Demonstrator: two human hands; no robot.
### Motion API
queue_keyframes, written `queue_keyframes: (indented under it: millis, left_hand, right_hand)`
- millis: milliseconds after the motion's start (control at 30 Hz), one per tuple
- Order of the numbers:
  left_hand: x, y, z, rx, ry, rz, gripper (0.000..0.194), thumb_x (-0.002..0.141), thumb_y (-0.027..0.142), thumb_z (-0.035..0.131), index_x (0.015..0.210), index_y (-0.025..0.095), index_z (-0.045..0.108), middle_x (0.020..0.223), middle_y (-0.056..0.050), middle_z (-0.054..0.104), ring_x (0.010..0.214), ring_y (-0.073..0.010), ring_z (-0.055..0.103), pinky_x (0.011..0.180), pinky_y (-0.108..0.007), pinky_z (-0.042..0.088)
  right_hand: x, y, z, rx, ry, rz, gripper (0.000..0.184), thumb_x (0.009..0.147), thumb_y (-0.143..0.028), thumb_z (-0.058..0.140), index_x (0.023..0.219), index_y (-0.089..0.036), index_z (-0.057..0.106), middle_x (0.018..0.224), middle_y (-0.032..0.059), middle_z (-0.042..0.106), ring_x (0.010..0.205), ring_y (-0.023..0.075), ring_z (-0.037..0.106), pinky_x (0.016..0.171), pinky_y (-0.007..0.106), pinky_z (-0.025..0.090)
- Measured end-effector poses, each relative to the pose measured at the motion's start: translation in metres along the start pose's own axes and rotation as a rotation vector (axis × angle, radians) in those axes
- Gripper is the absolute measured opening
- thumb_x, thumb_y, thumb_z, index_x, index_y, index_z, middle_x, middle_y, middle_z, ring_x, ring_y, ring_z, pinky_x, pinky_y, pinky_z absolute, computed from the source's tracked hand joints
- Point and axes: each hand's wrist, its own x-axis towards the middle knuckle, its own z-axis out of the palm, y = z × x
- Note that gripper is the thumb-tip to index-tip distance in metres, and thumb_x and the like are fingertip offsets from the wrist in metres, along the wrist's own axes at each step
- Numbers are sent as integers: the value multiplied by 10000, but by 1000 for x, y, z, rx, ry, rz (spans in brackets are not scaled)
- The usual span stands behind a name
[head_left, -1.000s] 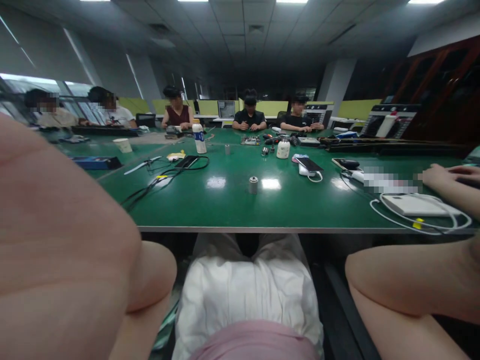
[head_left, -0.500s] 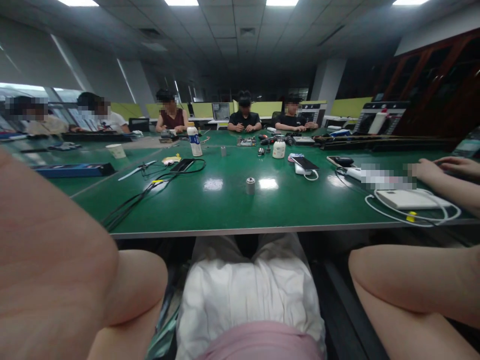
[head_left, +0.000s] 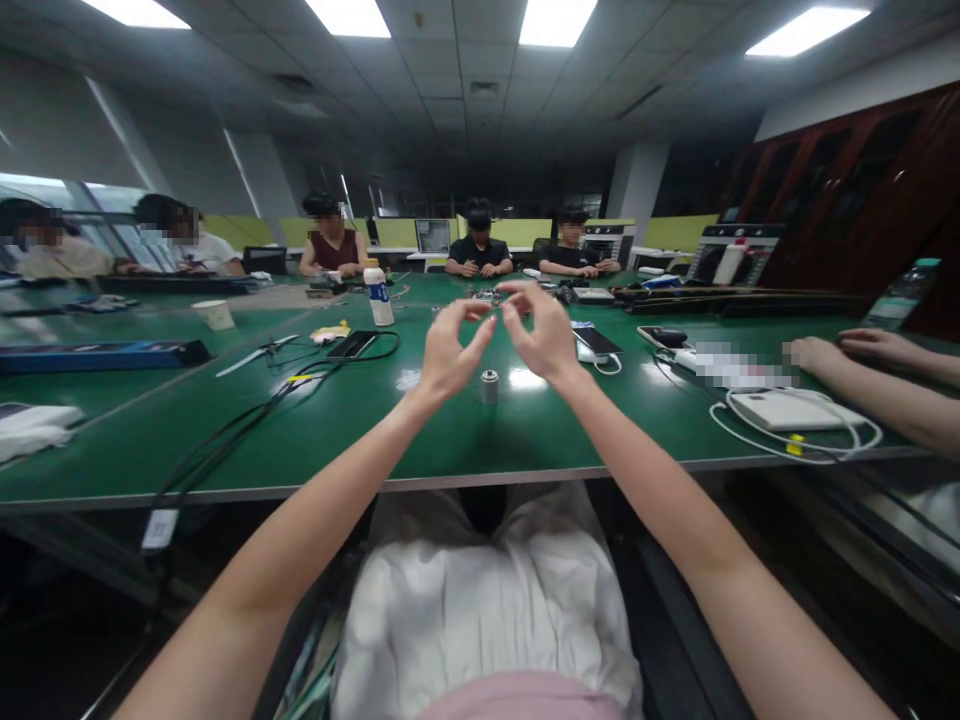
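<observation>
Both of my hands are stretched out over the green table [head_left: 420, 440]. My left hand [head_left: 454, 345] is open, its fingers curved and apart from the thumb, with nothing in it. Facing it, my right hand [head_left: 541, 328] is open too, fingers bent toward the left one and holding nothing. A small grey metal cylinder [head_left: 489, 388] with a dark knob on top stands upright on the table, just below and between the hands, touched by neither. My hands hide part of the table behind them.
Left are black cables [head_left: 247, 420], a phone [head_left: 352, 345], a milk bottle [head_left: 379, 295] and a paper cup [head_left: 214, 315]. Right are another phone [head_left: 598, 342], a white box [head_left: 795, 410] with a looped cable and a co-worker's hands [head_left: 817, 352]. Several people sit across the table.
My left hand, earlier large and close to the camera, has moved forward over the table. My right hand has come forward into view beside it. The view has shifted; the cylinder stays standing.
</observation>
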Motion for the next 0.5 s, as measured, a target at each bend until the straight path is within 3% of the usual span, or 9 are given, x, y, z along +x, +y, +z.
queue_keyframes:
  millis: [100, 233, 400, 500]
  left_hand:
    - [-12, -19, 18, 5, -142, -186, 217, 865, 387, 640, 963, 198, 685, 983, -62, 732, 904, -201, 651, 872, -356, 504]
    - [-26, -51, 33, -133, -153, -464, 282, 829, 454, 637, 919, 193, 692, 957, -67, 748, 873, -202, 668, 826, -330, 518]
    - [-36, -69, 43, -326, -125, -600, 458, 729, 610, 685, 866, 174, 718, 911, -92, 763, 892, -223, 695, 836, -319, 521]
    - [-45, -71, 47, -328, -187, -599, 480, 702, 619, 699, 878, 175, 745, 901, -91, 770, 879, -231, 700, 825, -322, 526]
  right_hand:
    - [-19, 19, 38, -185, -207, 260, 320, 966, -262, 442, 1217, -179, 622, 1060, 91, 723, 987, 249, 662, 914, 403, 478]
    - [-50, 41, 65, -195, -335, 448, 339, 972, -234, 402, 1229, -207, 622, 1035, 82, 742, 954, 240, 676, 878, 350, 460]
    - [-64, 55, 78, 0, -443, 414, 313, 994, -361, 427, 1144, -237, 672, 1039, 75, 740, 958, 249, 663, 859, 329, 449]
    - [-68, 60, 89, 228, -440, 425, 391, 1009, -466, 383, 1101, -232, 683, 1060, 63, 728, 1016, 240, 636, 884, 321, 450]
